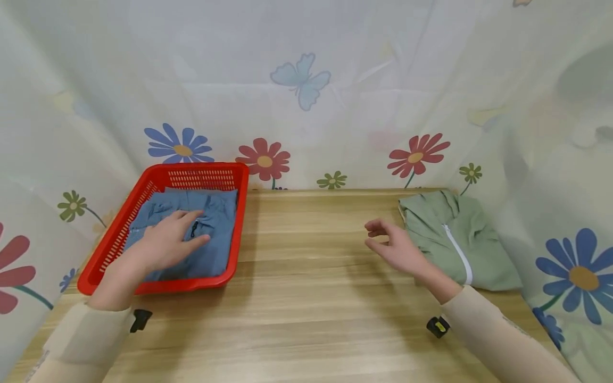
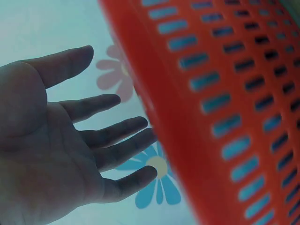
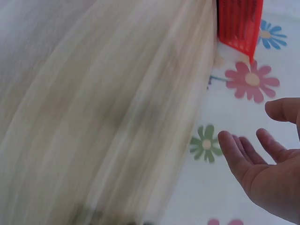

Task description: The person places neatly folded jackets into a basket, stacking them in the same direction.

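A folded blue garment [image 1: 215, 250] with a dark zipper pull lies inside the red plastic basket [image 1: 241, 213] on the left. Over it hovers my left hand [image 1: 165, 242], fingers spread and thumb apart; the left wrist view shows its bare palm [image 2: 56, 150] beside the basket's slotted wall [image 2: 164, 117]. To the right, a green garment [image 1: 442, 223] with a white zipper is folded on the table. My right hand [image 1: 395, 247] is in the air by its left edge, fingers loosely bent, and the right wrist view shows nothing in that hand [image 3: 276, 183].
The wooden table [image 1: 306, 308] runs between the basket and the green garment. Behind it hangs a white curtain [image 1: 335, 138] printed with flowers and a butterfly, which also closes off both sides. A small dark device [image 1: 438, 326] sits at the right wrist.
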Tool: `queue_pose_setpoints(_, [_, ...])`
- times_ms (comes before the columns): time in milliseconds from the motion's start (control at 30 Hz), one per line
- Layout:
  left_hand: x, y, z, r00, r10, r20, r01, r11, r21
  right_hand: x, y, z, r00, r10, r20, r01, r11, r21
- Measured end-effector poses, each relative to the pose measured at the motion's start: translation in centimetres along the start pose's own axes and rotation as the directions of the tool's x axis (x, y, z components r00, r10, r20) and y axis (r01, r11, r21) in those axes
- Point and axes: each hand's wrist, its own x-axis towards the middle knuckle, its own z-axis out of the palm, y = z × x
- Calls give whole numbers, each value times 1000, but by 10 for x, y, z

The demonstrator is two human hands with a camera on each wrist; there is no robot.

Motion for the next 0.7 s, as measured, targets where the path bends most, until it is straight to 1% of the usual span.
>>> queue_pose_setpoints(133, [0, 11, 5, 1000, 16, -7, -16, 1000, -12, -4, 3, -19, 995, -2, -96, 2, 1000, -7])
queue_pose_setpoints(233, [0, 19, 9, 999, 30, -11, -31, 999, -28, -7, 6, -35, 986, 14, -166, -20, 999, -34])
queue_pose_setpoints(367, [1, 28, 15, 999, 48, -18, -49, 998, -44, -8, 11, -56, 968, 32, -248, -64, 990, -124])
queue_pose_setpoints(467, [3, 32, 20, 998, 55, -16, -56, 997, -51, -9, 20, -69, 951, 44, -307, -107, 976, -192])
queue_pose_setpoints(567, [4, 35, 25, 998, 58, -11, -59, 997, -51, -10, 32, -81, 938, 99, -333, -177, 960, -215])
queue_pose_setpoints(700, [6, 39, 30, 997, 71, -19, -72, 996, -51, -12, 46, -95, 925, 213, -315, -292, 928, -230])
